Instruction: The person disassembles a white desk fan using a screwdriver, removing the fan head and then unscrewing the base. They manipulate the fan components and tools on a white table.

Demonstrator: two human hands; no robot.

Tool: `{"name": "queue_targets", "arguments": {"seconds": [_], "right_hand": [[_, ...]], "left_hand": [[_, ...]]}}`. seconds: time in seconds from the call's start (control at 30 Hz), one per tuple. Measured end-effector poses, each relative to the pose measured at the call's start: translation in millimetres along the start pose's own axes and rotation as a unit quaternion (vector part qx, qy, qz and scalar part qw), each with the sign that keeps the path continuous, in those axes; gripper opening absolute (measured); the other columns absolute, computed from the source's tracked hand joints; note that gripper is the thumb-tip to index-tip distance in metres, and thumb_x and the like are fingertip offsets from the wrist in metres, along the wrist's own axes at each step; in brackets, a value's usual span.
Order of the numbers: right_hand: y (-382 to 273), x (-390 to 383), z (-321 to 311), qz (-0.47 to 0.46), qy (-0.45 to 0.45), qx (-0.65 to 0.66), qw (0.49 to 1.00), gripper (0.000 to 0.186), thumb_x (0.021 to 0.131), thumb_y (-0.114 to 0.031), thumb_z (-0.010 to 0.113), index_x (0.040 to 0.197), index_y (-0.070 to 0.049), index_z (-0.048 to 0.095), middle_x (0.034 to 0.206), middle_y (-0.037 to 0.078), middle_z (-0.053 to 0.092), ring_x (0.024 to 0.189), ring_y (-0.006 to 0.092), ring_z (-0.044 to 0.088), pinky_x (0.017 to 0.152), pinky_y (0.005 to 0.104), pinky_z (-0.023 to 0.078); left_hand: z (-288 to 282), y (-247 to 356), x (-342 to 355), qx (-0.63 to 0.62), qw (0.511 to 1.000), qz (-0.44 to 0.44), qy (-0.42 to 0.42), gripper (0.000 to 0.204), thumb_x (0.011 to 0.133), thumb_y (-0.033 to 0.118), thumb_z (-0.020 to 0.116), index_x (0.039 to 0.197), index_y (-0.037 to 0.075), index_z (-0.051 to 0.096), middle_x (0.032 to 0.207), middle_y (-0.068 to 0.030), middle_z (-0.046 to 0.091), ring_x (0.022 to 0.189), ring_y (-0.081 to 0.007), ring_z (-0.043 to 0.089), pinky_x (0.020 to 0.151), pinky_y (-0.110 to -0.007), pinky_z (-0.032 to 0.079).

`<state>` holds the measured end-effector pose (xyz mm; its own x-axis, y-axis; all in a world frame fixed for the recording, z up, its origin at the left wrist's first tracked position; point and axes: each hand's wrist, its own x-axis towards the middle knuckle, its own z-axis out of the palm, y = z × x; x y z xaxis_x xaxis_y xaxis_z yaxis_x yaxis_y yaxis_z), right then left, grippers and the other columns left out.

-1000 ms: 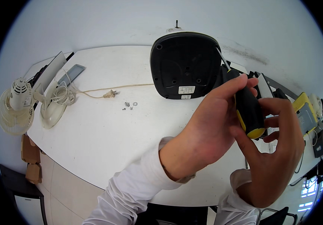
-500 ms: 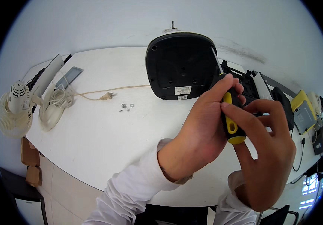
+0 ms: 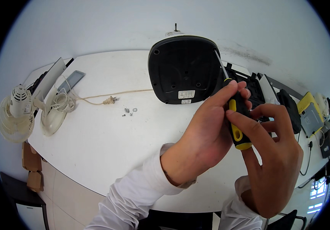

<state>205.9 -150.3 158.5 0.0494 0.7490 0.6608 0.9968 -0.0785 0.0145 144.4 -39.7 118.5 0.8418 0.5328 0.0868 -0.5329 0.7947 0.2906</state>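
Observation:
A black base plate [image 3: 182,67] with several holes and two labels faces me, upright at the back of the white table [image 3: 99,153]. A black-and-yellow screwdriver [image 3: 236,124] meets its upper right corner hole with the shaft. My left hand [image 3: 205,136] is closed round the upper handle, thumb near the shaft. My right hand [image 3: 270,157] has its curled fingers on the lower handle. Small screws and a washer [image 3: 130,112] lie left of the hands.
At left are a white fan [image 3: 17,117], coiled cable [image 3: 63,100] with plug [image 3: 109,100], grey flat object [image 3: 71,80] and cardboard boxes [image 3: 32,156] below the table. At right are an open black case [image 3: 251,82] and a yellow-grey case [image 3: 310,115].
The screwdriver handle has shifted left and turned to show more yellow. My right index finger has moved up onto it. The base plate appears slightly farther left.

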Motion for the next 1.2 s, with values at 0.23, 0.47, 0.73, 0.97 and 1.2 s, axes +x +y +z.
{"name": "queue_targets", "arguments": {"seconds": [0.23,0.47,0.73,0.97,1.2], "right_hand": [[1,0,0,-0.014,0.003,-0.010,1.000,0.044,0.061,0.004,0.078,0.099,-0.017,0.071,0.099,0.007,0.060,0.076,0.0212,0.067,0.054,0.0275,0.055],[3,0,0,-0.016,0.006,-0.007,1.000,0.045,0.061,0.006,0.077,0.099,-0.017,0.071,0.098,0.007,0.060,0.076,0.0220,0.067,0.054,0.0282,0.055],[1,1,1,-0.009,-0.007,0.005,1.000,0.048,0.056,0.005,0.078,0.099,-0.015,0.069,0.102,0.008,0.056,0.080,0.0236,0.066,0.057,0.0300,0.055],[1,4,-3,-0.017,-0.015,0.056,0.998,0.052,0.051,0.002,0.079,0.100,-0.012,0.069,0.104,0.008,0.054,0.082,0.0230,0.063,0.059,0.0318,0.054],[-19,15,-9,0.068,-0.008,0.031,0.997,0.042,0.053,0.006,0.075,0.091,-0.011,0.072,0.104,0.007,0.057,0.080,0.0206,0.060,0.053,0.0293,0.051]], "left_hand": [[-2,0,0,-0.004,1.000,0.005,-0.011,0.028,0.099,0.023,0.047,0.120,0.004,0.044,0.091,0.0009,0.058,0.084,-0.0155,0.057,0.076,-0.033,0.049],[-3,-1,2,-0.015,1.000,0.006,-0.017,0.029,0.099,0.023,0.047,0.121,0.004,0.044,0.091,0.0010,0.058,0.084,-0.0158,0.057,0.076,-0.034,0.049],[-3,1,4,-0.030,0.999,-0.033,-0.022,0.028,0.099,0.026,0.045,0.120,0.007,0.047,0.090,-0.0005,0.060,0.085,-0.0167,0.057,0.086,-0.036,0.046],[-6,1,7,-0.051,0.996,-0.041,-0.053,0.034,0.100,0.028,0.043,0.122,0.004,0.050,0.098,-0.0050,0.063,0.090,-0.0205,0.058,0.091,-0.038,0.045],[4,-5,4,0.015,1.000,-0.019,0.004,0.035,0.098,0.032,0.044,0.117,0.004,0.056,0.104,-0.0062,0.062,0.093,-0.0224,0.059,0.090,-0.036,0.045]]}}
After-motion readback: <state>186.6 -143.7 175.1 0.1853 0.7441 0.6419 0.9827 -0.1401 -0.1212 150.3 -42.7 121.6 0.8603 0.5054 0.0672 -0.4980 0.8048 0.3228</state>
